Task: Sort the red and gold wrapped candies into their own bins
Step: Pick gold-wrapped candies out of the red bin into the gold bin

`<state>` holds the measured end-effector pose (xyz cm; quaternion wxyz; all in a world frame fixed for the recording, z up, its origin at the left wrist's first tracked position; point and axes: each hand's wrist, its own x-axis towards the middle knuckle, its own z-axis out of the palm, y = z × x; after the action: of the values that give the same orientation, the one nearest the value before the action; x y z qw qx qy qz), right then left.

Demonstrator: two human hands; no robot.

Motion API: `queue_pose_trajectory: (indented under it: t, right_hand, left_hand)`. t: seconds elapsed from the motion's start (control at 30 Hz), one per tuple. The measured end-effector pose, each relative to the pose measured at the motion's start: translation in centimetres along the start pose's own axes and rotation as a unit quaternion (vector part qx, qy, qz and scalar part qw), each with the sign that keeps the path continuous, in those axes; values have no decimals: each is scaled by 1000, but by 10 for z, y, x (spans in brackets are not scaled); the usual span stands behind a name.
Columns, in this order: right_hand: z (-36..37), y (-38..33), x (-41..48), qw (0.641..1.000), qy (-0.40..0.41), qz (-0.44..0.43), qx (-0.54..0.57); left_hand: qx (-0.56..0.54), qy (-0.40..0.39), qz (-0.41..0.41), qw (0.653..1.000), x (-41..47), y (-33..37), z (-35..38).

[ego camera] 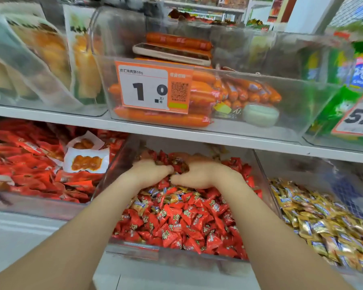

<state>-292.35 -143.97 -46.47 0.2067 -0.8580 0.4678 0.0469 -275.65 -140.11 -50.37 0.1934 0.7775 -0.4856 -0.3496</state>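
1. Red wrapped candies [176, 225] are shown filling the middle bin [155, 251] on the lower shelf [29, 231]. Gold wrapped candies [176, 198] are scattered among them, chiefly in a band just in front of the hands.
2. The gold bin [302, 170] stands just right of the middle bin, parted from it by clear walls. It is heaped with gold pieces and is judged to be the destination for the strays.
3. The left hand [149, 170] and right hand [201, 174] are laid palm-down, side by side with thumbs nearly touching, at the back of the pile. The fingers are bent down into the candies and their tips are hidden. Whether anything is gripped cannot be told.
4. This placement is judged to serve gathering: the rear of the bin lies under the shelf board [176, 135], so candies there must be reached by feel or drawn forward.
5. Sorting is judged unfinished, since gold pieces remain in the red pile.
6. The red snack packets [29, 164] to the left and the sausages [201, 97] above are not concerned.
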Motion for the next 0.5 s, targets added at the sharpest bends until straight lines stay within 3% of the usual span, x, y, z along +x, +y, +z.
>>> queue_pose_trajectory:
  t: [0.07, 0.17, 0.33, 0.5]
  right_hand:
    - [-2, 1, 10, 999, -52, 10, -5]
    - [1, 2, 23, 998, -60, 33, -9]
    - [6, 1, 28, 999, -17, 40, 32]
    - [2, -2, 6, 994, 61, -4, 95]
  left_hand:
    - [-45, 2, 4, 999, 2, 2, -1]
    - [-103, -12, 5, 995, 5, 1, 3]
    - [-192, -41, -16, 980, 1, 2, 3]
    - [-254, -45, 16, 966, -12, 6, -9]
